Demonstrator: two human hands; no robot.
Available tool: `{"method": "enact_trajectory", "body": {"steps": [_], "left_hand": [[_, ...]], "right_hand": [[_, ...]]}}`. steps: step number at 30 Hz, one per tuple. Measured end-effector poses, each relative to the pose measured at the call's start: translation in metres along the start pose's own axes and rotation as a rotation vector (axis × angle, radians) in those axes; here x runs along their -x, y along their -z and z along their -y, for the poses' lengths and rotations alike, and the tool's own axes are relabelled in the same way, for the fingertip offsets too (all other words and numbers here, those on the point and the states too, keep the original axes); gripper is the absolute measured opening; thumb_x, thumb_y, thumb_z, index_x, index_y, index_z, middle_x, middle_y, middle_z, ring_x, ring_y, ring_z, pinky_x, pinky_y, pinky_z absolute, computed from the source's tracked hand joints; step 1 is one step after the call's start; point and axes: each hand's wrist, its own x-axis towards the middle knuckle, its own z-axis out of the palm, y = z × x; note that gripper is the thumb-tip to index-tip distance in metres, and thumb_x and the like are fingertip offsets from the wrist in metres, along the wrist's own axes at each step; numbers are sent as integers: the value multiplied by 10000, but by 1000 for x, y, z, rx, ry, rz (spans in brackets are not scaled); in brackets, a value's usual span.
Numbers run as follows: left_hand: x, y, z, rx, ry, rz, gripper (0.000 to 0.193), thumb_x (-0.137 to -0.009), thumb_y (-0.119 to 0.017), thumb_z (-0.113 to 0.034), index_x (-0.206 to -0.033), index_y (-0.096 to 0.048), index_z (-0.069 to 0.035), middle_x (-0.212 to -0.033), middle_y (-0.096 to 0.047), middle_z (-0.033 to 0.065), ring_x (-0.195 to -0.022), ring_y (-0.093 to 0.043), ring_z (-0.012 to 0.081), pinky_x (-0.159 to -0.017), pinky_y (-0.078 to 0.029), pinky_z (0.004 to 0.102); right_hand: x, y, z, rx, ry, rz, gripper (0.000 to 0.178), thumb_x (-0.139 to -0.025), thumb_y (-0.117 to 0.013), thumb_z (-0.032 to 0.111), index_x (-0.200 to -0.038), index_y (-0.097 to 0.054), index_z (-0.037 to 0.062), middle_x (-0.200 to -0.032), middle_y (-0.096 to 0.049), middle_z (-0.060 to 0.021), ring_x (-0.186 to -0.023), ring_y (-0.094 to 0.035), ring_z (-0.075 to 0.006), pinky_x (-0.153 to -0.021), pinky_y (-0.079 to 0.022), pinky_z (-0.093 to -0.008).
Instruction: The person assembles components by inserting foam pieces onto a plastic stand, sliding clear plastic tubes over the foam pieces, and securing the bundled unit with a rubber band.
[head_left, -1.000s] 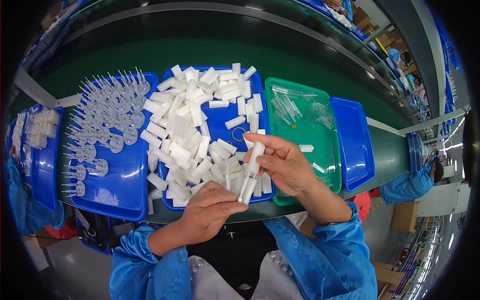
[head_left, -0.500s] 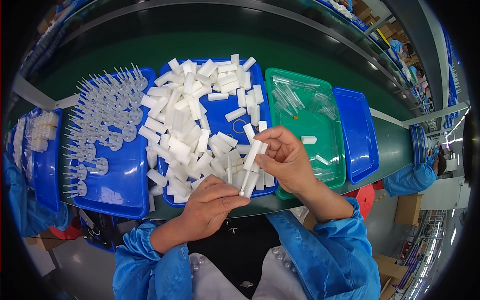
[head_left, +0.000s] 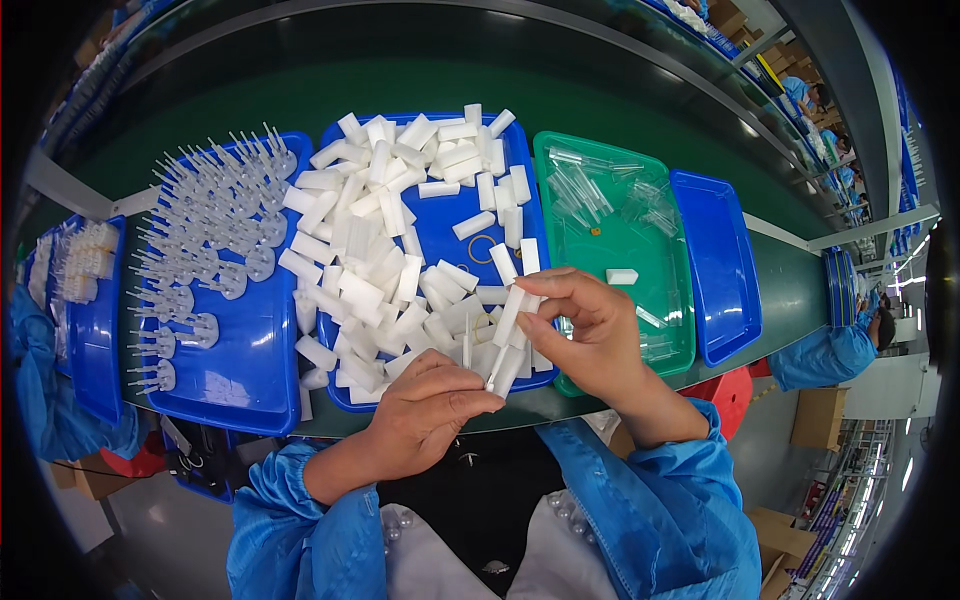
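Note:
My left hand is closed on a pronged plastic piece, whose base is hidden in the fingers. Two thin white rods stick up from that grip. My right hand pinches a white foam block between thumb and fingers. The block's lower end meets the right-hand rod; how far the rod goes into it I cannot tell. Just beneath both hands lies a blue tray heaped with similar white foam blocks, some spilling over its left edge.
On the left, another blue tray holds many clear pronged pieces. A green tray at right carries clear tubes and one white block. Beyond it is a blue tray. A co-worker's blue sleeve shows farther right.
My right hand and the foam block have shifted slightly down toward my left hand. My left hand keeps its hold on the pronged piece, almost unmoved.

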Motion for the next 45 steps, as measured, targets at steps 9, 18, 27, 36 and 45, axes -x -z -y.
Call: {"method": "enact_trajectory", "body": {"steps": [9,18,27,36,45], "left_hand": [[1,-1,-2,14,6,-40,263,-712,-644,34,-956,-665,-63,-876,-588,69,-736,-521,250,-669,-436,320],[0,1,-3,-103,-53,-19,335,-664,-609,88,-961,-653,-60,-917,-579,69,-743,-513,258,-672,-440,324],[-1,4,0,-47,-23,-19,336,-672,-614,87,-969,-649,-65,-920,-571,72,-750,-506,256,-666,-435,325],[6,1,-4,136,226,-275,211,-721,-704,-10,-913,-618,-29,-1054,-478,107,-779,-566,164,-670,-478,267],[13,5,3,223,200,-222,212,-700,-716,-11,-877,-601,-40,-1012,-528,123,-908,-549,239,-741,-448,302]], "right_hand": [[2,-5,1,-223,-176,-86,284,-776,-650,-20,-1057,-604,-30,-879,-619,-95,-705,-598,-65,-598,-439,-184],[3,-4,5,-286,-321,59,257,-809,-633,-1,-1062,-600,-34,-963,-624,-82,-726,-602,-60,-628,-455,-186],[2,-2,7,-328,-199,117,242,-825,-620,2,-1066,-618,-21,-992,-627,-117,-885,-612,-122,-748,-494,-221],[0,-2,12,-354,-200,262,166,-825,-628,13,-985,-645,-26,-949,-633,-115,-867,-623,-139,-756,-506,-232],[-11,-2,16,-256,-171,285,135,-817,-635,18,-945,-660,-15,-876,-647,-110,-857,-624,-140,-712,-491,-239]]}}
